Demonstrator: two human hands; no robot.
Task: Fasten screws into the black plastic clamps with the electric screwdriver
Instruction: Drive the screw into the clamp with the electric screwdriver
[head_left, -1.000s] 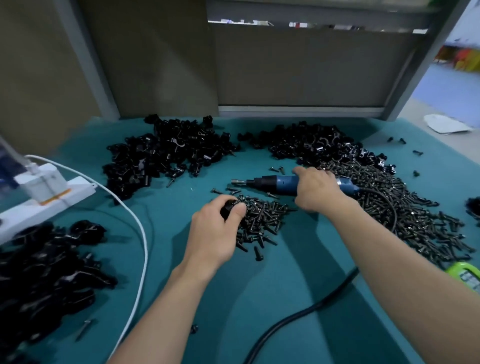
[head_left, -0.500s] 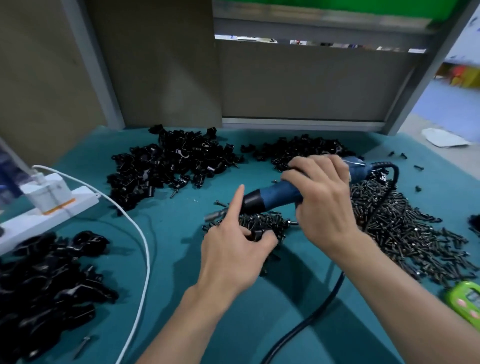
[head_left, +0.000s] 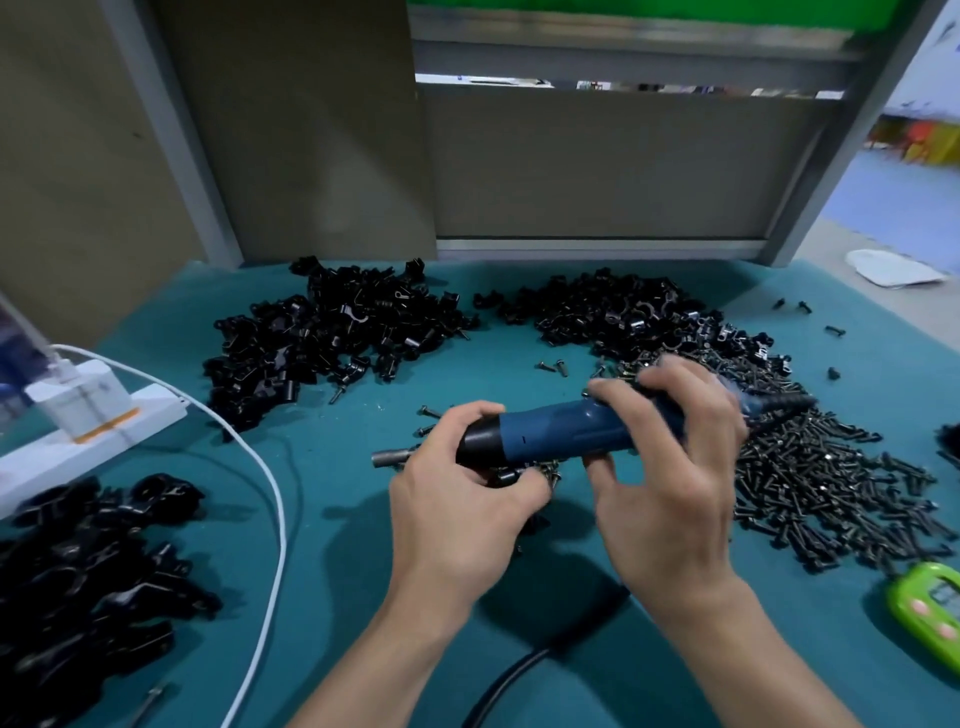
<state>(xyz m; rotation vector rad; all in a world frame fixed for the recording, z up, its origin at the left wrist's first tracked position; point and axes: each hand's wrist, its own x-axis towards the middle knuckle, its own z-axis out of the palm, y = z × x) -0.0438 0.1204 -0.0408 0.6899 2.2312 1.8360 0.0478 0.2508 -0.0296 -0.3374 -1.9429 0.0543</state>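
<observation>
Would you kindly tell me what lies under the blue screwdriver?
A few black screws show beneath the screwdriver on the teal mat. The left hand and right hand cover the rest of that spot.

Electric screwdriver (head_left: 561, 431), blue body, black nose: hovering near-level at centre, steel bit pointing 9 o'clock. Right hand (head_left: 670, 467) gripping rear, left hand (head_left: 457, 514) gripping nose. Black plastic clamps heaping at 11 o'clock (head_left: 332, 338), 1 o'clock (head_left: 613, 312), 8 o'clock (head_left: 88, 561). Dark screws (head_left: 821, 478) spreading at 3 o'clock, few lying under tool.
</observation>
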